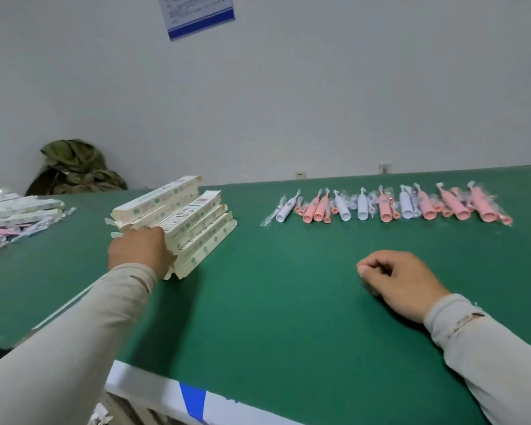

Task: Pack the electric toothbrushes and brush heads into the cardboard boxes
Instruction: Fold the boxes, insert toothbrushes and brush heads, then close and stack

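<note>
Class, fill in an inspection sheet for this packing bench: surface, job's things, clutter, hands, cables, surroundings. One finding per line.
Surface: green table mat, with a white and blue edge at the near side.
Job's things: stack of cardboard boxes, flaps open, at the left; row of pink and white electric toothbrushes in clear wrappers at the far right; a second pile of boxes and wrapped brushes at the far left.
Clutter: nothing seen.
Hands: left hand rests against the near end of the box stack; right hand lies on the mat, fingers loosely curled, holding nothing.
Cables: nothing seen.
Surroundings: white wall with a blue-edged notice, two wall sockets, a camouflage bag.
</note>
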`<state>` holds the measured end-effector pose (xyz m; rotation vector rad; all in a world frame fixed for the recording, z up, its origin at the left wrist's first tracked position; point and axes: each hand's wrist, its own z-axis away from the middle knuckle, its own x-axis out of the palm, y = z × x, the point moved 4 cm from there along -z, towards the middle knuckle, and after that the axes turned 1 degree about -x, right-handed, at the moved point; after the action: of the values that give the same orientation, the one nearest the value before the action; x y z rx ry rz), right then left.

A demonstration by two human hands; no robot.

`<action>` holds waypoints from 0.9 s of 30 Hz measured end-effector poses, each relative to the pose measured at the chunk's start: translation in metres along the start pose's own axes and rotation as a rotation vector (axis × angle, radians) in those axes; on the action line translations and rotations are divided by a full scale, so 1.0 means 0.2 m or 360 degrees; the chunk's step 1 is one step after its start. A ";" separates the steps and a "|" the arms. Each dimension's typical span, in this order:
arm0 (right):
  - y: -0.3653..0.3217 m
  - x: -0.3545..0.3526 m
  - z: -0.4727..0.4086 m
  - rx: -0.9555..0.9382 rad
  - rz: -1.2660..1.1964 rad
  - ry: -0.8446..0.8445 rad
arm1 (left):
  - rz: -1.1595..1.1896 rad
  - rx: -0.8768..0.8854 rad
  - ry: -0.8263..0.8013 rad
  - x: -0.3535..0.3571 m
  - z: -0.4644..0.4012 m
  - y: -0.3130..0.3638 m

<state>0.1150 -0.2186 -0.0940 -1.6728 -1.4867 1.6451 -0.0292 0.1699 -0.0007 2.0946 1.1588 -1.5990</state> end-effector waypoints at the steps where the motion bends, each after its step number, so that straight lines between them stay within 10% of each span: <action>1: 0.00 0.00 0.00 0.0002 -0.0002 -0.0002 | -0.0037 0.0019 0.0043 0.00 0.01 0.00; 13: 0.00 -0.02 0.00 -0.0026 -0.0006 0.0047 | 0.0738 0.0040 0.0655 -0.16 0.06 0.08; 22: 0.01 -0.01 0.00 -0.0012 0.0038 -0.0001 | 0.0700 0.0346 0.0752 -0.12 0.16 0.26; 27: 0.02 -0.01 0.00 -0.0018 0.0057 -0.0003 | 0.0583 0.0375 0.0370 0.07 0.26 0.38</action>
<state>0.1163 -0.2221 -0.0955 -1.7141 -1.4781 1.6600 -0.0104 0.0940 -0.0504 2.5188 0.6135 -1.4030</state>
